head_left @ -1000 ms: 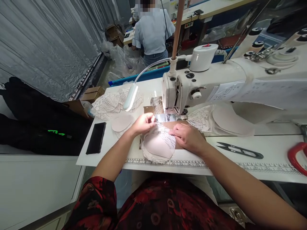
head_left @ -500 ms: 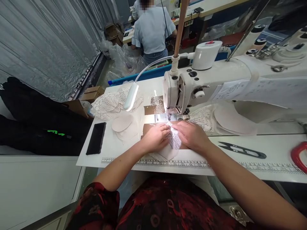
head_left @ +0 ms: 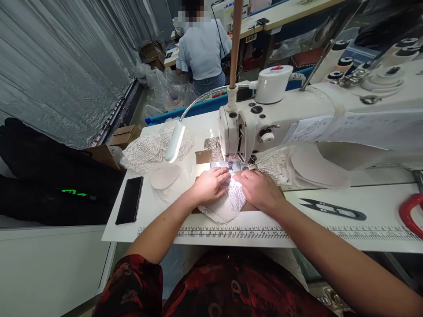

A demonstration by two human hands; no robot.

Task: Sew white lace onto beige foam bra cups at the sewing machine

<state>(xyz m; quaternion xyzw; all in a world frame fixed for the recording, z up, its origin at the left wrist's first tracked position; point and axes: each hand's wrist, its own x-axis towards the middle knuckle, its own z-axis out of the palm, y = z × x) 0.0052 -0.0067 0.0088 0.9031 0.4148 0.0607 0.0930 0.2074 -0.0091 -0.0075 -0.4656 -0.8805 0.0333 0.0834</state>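
A pale pink padded cup with white lace (head_left: 228, 204) over it lies on the table just in front of the white sewing machine (head_left: 264, 123). My left hand (head_left: 209, 185) presses flat on its left side, fingers stretched toward the needle area. My right hand (head_left: 259, 189) lies on its right side, fingers curled down onto the lace edge near the presser foot. Both hands meet at the top edge of the piece.
A gooseneck lamp (head_left: 173, 143) hangs over a lace pile (head_left: 148, 147) and a loose pad (head_left: 165, 177). A black phone (head_left: 129, 200) lies left, thread snips (head_left: 332, 209) and a red handle (head_left: 410, 211) right. More cups (head_left: 307, 167) sit behind. Another person (head_left: 201, 48) works beyond.
The cup was folded over by both hands and pushed up toward the needle. My left hand came from the piece's top edge down onto its left side.
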